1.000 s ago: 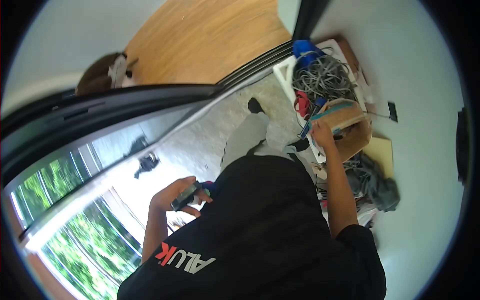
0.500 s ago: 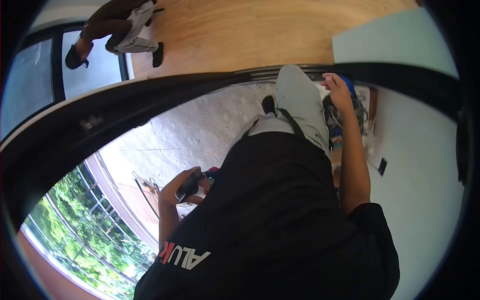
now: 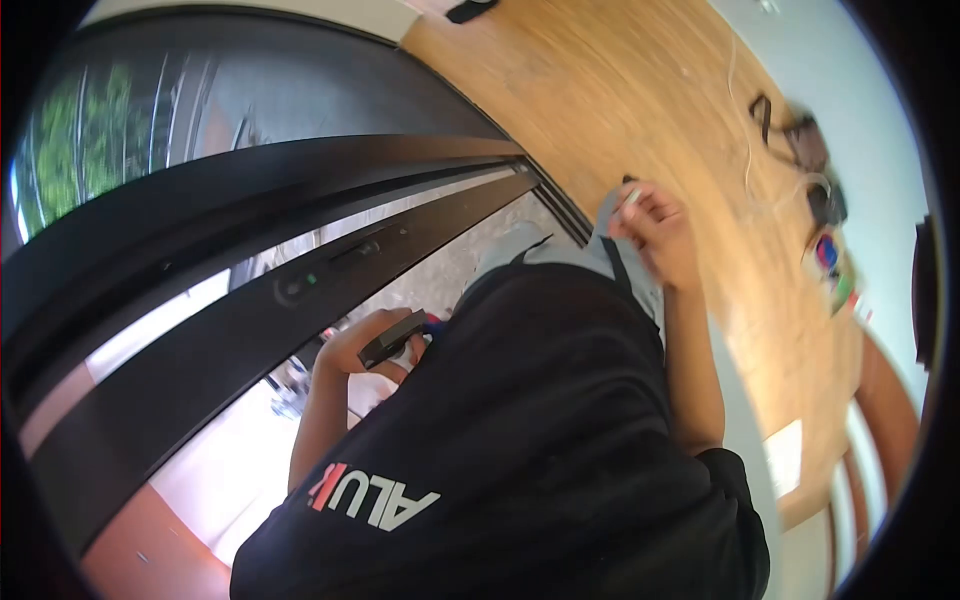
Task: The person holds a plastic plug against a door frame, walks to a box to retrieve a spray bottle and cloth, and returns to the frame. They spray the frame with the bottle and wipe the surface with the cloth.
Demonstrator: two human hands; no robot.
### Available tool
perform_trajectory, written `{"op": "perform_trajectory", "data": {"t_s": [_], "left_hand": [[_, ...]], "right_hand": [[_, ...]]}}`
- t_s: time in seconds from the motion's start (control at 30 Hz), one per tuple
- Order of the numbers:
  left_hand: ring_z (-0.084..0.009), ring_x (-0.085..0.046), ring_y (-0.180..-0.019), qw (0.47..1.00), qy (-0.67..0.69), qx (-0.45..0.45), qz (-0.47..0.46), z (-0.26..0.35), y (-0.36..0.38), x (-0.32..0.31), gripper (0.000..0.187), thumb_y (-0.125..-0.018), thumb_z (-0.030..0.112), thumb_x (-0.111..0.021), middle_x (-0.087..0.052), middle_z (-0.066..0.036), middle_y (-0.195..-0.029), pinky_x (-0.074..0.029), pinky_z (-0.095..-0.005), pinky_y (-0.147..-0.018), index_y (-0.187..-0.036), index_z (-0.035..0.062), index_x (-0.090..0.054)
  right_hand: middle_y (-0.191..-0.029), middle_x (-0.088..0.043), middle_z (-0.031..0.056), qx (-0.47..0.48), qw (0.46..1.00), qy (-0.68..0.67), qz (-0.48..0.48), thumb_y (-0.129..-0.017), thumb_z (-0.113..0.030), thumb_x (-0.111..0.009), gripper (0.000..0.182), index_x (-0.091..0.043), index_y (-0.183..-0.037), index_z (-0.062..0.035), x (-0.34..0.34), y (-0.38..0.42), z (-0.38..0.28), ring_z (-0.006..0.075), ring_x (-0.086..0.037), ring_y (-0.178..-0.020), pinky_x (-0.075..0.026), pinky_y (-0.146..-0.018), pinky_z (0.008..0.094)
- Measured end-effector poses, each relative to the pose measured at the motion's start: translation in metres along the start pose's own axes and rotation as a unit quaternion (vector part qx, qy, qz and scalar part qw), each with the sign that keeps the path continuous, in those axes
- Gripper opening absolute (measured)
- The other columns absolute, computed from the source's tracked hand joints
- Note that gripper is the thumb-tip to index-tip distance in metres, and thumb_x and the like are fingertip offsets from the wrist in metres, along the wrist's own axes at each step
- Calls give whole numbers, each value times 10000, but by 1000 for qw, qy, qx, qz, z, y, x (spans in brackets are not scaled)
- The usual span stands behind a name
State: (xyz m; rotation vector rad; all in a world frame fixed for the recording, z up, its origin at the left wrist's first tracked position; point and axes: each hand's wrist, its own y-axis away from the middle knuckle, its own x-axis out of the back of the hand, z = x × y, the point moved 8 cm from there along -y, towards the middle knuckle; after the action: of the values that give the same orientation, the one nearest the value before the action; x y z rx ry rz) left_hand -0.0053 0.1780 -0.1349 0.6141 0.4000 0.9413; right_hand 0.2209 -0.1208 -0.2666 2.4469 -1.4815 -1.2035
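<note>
Holds a dark grey block [image 3: 393, 340] in the left hand [image 3: 357, 345], gripped with the fingers round it, low and close to the side of the black shirt [image 3: 530, 420]. Has a bit of red and blue [image 3: 433, 325] just beside the block, partly hidden by the shirt (too small to name). Holds the right hand [image 3: 655, 228] out over the grey trousers [image 3: 570, 258], fingers curled in; shows a small pale spot at the fingertips, but cannot tell whether pinching something or merely folded.

Includes, well apart from both hands, a brown bag [image 3: 810, 143] with a dark strap [image 3: 764, 125] by the pale wall, contents hidden. Has a dark pouch-like thing [image 3: 827, 203] next to that (also with nothing of the inside showing), then a small cluster with a round blue-and-red piece [image 3: 826, 252]; cannot tell whether loose or inside a wrapper. Shows a pale cable [image 3: 749, 150] along the wooden floor [image 3: 600, 90], and a dark door frame [image 3: 200, 385] slanting across the left.
</note>
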Motion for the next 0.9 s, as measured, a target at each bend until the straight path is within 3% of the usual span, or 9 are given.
{"op": "perform_trajectory", "data": {"t_s": [0.07,0.13,0.17,0.3,0.47,0.57,0.67,0.7,0.9], "left_hand": [[-222,-650,-900,993,63,21,93,41,7,-22,414,-593,161,-908,-684,-55,-922,-487,-334,-855,-943,46,-719],[-227,-649,-921,994,34,-29,96,51,17,-51,407,-610,177,-915,-684,-43,-914,-481,-344,-880,-943,48,-719],[-207,-652,-938,981,109,24,158,53,28,-40,390,-642,191,-927,-689,-31,-923,-481,-341,-877,-947,59,-723],[-192,-657,-864,966,96,-37,237,54,21,-59,345,-693,203,-929,-694,-33,-897,-492,-339,-819,-945,71,-733],[-176,-679,-877,914,168,30,368,41,12,-82,254,-749,128,-895,-737,-47,-900,-508,-333,-870,-938,50,-743],[-168,-684,-878,869,114,46,479,40,13,-100,236,-799,142,-862,-748,-41,-927,-517,-334,-867,-991,49,-762],[-130,-644,-792,743,192,53,639,24,26,-117,218,-849,187,-845,-702,-39,-855,-499,-303,-728,-1012,61,-774],[-109,-615,-757,675,229,-3,701,33,31,-117,226,-863,152,-818,-695,-37,-839,-488,-298,-710,-1055,46,-763],[-96,-555,-707,508,80,53,856,118,70,-98,385,-898,257,-772,-648,-33,-799,-449,-293,-674,-1213,38,-750]], "right_hand": [[-1000,-724,66,-79,990,-85,-75,-981,-126,-709,215,-660,-1170,-37,-50,-10,-34,163,-692,-810,-580,-739,283],[-1038,-722,77,-153,965,-164,-139,-1003,-140,-680,211,-644,-1190,-46,-92,-8,-55,165,-689,-842,-584,-753,278],[-1051,-718,80,-184,950,-192,-166,-1014,-148,-665,212,-638,-1199,-48,-117,-29,-53,161,-685,-861,-586,-765,274],[-1084,-704,90,-304,879,-279,-239,-1039,-166,-625,228,-611,-1232,-46,-167,-75,-62,144,-670,-926,-589,-808,261],[-1116,-692,97,-351,871,-217,-267,-1041,-145,-617,219,-605,-1236,-45,-211,-106,-53,146,-673,-932,-592,-818,263],[-1111,-698,92,-252,909,-75,-323,-1028,-98,-634,203,-626,-1220,-36,-240,-101,-65,130,-672,-941,-582,-823,255],[-1096,-712,76,-65,913,85,-394,-994,-33,-668,201,-658,-1195,-19,-276,-80,-86,101,-665,-937,-554,-819,236],[-1091,-717,70,7,900,136,-413,-981,-10,-680,204,-669,-1184,-12,-284,-71,-95,91,-662,-934,-544,-816,229],[-1079,-730,66,133,871,193,-432,-933,51,-712,212,-687,-1140,9,-309,-43,-100,98,-669,-949,-526,-812,226]]}}
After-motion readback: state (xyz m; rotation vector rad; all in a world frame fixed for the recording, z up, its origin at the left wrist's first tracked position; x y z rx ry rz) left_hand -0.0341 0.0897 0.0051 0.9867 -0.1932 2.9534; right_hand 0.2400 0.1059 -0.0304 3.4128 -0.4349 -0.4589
